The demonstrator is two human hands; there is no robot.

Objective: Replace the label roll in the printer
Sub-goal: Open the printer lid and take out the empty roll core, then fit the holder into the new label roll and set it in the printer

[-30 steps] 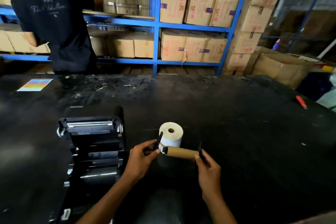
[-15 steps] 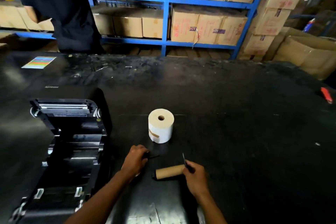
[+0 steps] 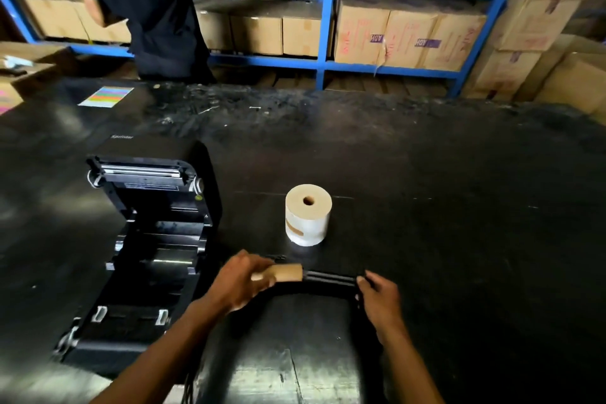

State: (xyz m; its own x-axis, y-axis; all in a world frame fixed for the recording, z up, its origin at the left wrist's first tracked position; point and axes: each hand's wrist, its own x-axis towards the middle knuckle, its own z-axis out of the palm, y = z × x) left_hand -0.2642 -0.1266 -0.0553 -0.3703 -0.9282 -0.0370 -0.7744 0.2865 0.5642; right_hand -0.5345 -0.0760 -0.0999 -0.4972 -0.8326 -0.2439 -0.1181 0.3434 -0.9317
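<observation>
Head | label roll (image 3: 307,214) upright beyond hands | open printer (image 3: 144,239) left

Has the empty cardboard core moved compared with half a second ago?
Yes. The cardboard core, gripped by the left hand, has shifted left along the black spindle, toward the printer, judged against the standing label roll.

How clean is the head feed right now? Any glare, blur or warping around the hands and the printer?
Head view: dim overall, black table swallowing detail; soft glare patches at left and near bottom centre; open printer readable but dark inside; left hand slightly motion-blurred on the cardboard core, right hand on the black spindle; new label roll sharp; wide-angle bending at the shelves.
</observation>
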